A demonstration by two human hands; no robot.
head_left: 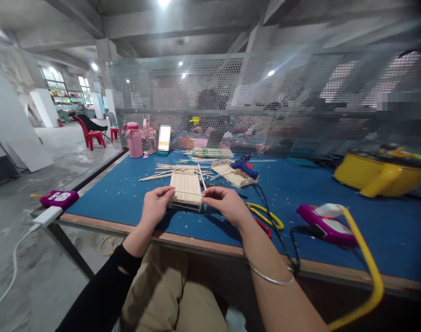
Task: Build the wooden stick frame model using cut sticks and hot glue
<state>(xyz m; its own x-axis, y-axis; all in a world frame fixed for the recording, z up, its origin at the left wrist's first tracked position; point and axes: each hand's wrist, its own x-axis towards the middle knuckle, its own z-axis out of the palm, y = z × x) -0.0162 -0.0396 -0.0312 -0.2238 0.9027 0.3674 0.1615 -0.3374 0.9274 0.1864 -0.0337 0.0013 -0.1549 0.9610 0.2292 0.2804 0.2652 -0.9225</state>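
Note:
A small box-like structure of thin wooden sticks (186, 180), with a top of sticks laid side by side, stands on the blue table in front of me. One thin wooden stick (188, 193) crosses its near part. My left hand (157, 205) pinches the left end of that stick between thumb and forefinger. At the right end, my right hand (224, 203) is closed in a pinch at the structure's corner. Another stick (201, 175) slants up from beside its fingertips. Exactly what lies between the right fingertips is partly hidden.
Loose sticks (162, 171) lie behind the structure. A blue glue gun (245, 167) rests by a stick-built tray (227, 172). Yellow-handled pliers (265, 216) and purple power strips (326, 226) lie on the table. Pink bottles (134, 140) and a phone (164, 138) stand before a perforated screen.

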